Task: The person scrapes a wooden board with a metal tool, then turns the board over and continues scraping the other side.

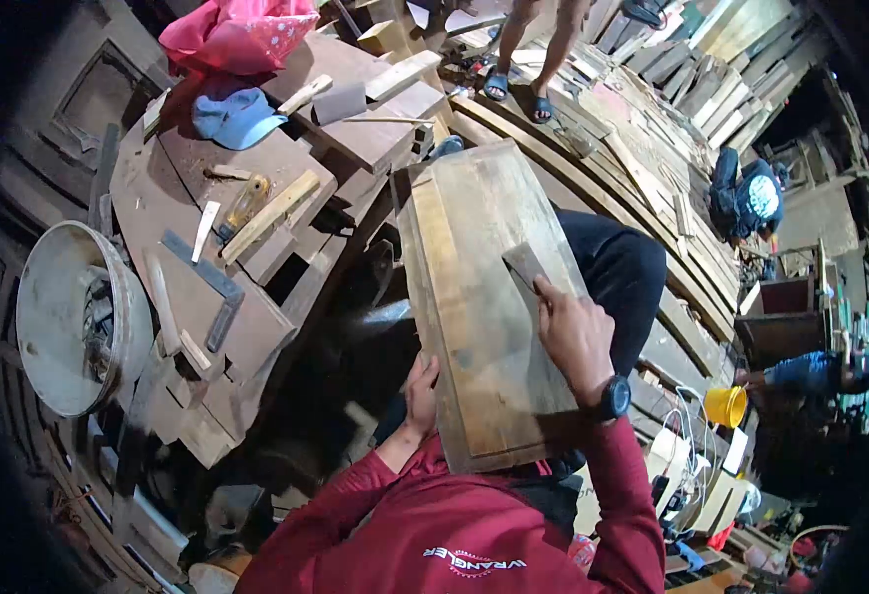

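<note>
Head view shows the right grip (571, 332) pinching a flat scraper (522, 265) at the wooden panel's (489, 327) one o'clock, the left grip (420, 394), closure unclear, touching its seven-o'clock edge.

- We cannot see the wooden board's (484, 297) underside, nor any part of the left hand (420, 396) that lies behind its edge.
- The right hand (575, 337) hides from us the gripped end of the flat piece (520, 263).
- We lose the top of the red bag (241, 38) at the upper edge, and the standing person (557, 49) above the legs.
- The clutter (98, 332) inside the bucket (135, 317) is too dim for us to name.
- We cannot read the watch (614, 397).
</note>
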Available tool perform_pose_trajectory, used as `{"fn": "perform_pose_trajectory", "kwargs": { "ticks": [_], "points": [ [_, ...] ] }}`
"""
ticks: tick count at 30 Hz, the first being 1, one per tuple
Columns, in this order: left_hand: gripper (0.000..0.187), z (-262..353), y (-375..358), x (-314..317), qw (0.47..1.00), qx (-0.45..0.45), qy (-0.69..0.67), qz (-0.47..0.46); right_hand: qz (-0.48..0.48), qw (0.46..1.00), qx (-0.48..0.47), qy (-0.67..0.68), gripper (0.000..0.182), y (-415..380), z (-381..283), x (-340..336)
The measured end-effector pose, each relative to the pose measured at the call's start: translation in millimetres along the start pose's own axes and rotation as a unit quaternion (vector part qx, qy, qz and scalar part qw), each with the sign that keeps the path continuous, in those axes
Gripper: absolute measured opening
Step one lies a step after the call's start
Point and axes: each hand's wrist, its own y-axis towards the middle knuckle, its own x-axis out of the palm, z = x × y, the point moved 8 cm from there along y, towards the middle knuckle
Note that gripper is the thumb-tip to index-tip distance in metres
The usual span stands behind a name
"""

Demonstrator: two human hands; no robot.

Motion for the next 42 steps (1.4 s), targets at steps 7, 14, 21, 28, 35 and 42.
{"fn": "perform_pose_trajectory", "kwargs": {
  "ticks": [7, 14, 21, 28, 35, 42],
  "points": [
    [0.039, -1.9, 0.4, -5.0, 1.0, 0.001, 0.012, 0.006, -0.015, 0.999, -0.035, 0.008, 0.03, -0.9, -4.0, 4.5],
    [0.043, -7.8, 3.9, -11.0, 1.0, 0.016, 0.002, -0.024, -0.037, 0.999, -0.012, -0.014, 0.029, -11.1, -16.4, -4.2],
    [0.045, -1.4, 3.3, -8.4, 0.999, 0.006, 0.027, -0.021, -0.086, 0.996, -0.022, -0.033, 0.03, -9.1, -21.5, 7.4],
    [0.041, 1.1, 1.3, -1.7, 1.0, -0.007, 0.009, 0.008, -0.041, 0.999, -0.028, 0.004, 0.028, 4.9, -19.6, 7.4],
    [0.046, -3.8, 0.3, -4.2, 1.0, -0.01, 0.001, -0.007, 0.029, 0.998, -0.056, 0.002, 0.03, -5.1, -23.7, 30.7],
    [0.046, -3.5, 3.8, -10.6, 0.999, 0.009, 0.026, -0.028, -0.006, 0.999, -0.038, -0.008, 0.034, -13.2, -36.6, 25.6]
  ]
}}
